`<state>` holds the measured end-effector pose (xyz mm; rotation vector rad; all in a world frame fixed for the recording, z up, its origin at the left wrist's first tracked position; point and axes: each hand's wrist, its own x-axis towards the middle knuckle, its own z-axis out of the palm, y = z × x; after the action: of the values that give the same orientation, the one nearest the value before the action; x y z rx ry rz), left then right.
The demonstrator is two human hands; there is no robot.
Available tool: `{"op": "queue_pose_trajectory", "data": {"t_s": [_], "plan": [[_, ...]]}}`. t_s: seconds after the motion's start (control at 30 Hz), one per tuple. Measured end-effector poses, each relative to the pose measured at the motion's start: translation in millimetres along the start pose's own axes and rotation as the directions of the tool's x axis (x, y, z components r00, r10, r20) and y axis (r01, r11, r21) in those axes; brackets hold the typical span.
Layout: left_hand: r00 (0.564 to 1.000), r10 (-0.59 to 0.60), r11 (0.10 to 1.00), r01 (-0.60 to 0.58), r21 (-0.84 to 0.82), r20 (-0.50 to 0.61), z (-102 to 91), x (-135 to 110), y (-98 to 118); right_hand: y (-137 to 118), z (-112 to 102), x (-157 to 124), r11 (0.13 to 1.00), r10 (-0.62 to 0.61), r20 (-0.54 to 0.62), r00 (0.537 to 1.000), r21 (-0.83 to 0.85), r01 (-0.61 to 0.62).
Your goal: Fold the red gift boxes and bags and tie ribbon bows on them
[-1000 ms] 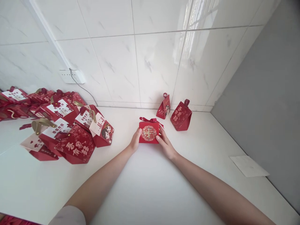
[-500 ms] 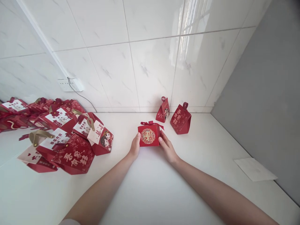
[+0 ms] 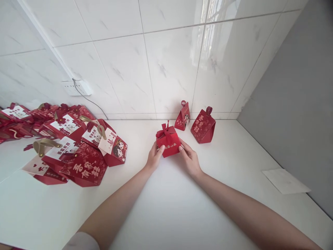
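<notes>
A small red gift box [image 3: 168, 140] with a red ribbon bow on top sits tilted on the white counter [image 3: 166, 208], a corner turned toward me. My left hand [image 3: 154, 158] grips its left side with the fingers pressed on its front. My right hand [image 3: 189, 158] holds its right side, fingers against the box. Both forearms reach in from the bottom edge.
Two red pyramid-shaped gift boxes [image 3: 183, 117] [image 3: 203, 125] stand by the tiled wall just behind. A heap of red and white gift boxes [image 3: 75, 142] fills the counter's left. A wall socket [image 3: 76, 88] with a cable is above it. White paper [image 3: 285, 181] lies right, near a grey wall [image 3: 299, 104].
The box has been turned and tipped: its round gold emblem faced me before, now its top and bow show. Both hands stayed on its sides.
</notes>
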<state>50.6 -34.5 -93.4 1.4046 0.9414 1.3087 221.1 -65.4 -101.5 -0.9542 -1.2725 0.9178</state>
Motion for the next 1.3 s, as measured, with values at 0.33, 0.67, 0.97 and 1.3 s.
{"op": "queue_pose_trajectory", "data": {"t_s": [0.33,0.67,0.97,1.3], "plan": [[0.99,-0.103,0.966,0.075,-0.248,-0.101,-1.6,-7.3,-1.1,6.0,3.2,-11.2,0.981,0.118,0.265,0.957,0.118,-0.153],[0.971,-0.207,0.899,0.14,-0.415,-0.119,-6.7,-6.4,1.8,2.0,3.1,-15.3,0.991,0.004,0.304,0.953,0.124,-0.044],[0.895,-0.342,0.543,0.437,-0.717,0.286,-5.1,-13.2,12.1,-11.6,6.9,-17.9,0.912,-0.25,0.041,0.967,-0.325,0.25],[0.818,-0.391,0.582,0.575,-0.575,0.422,1.3,-16.7,12.2,-17.6,5.9,-19.6,0.903,-0.258,0.086,0.962,-0.334,0.272]]}}
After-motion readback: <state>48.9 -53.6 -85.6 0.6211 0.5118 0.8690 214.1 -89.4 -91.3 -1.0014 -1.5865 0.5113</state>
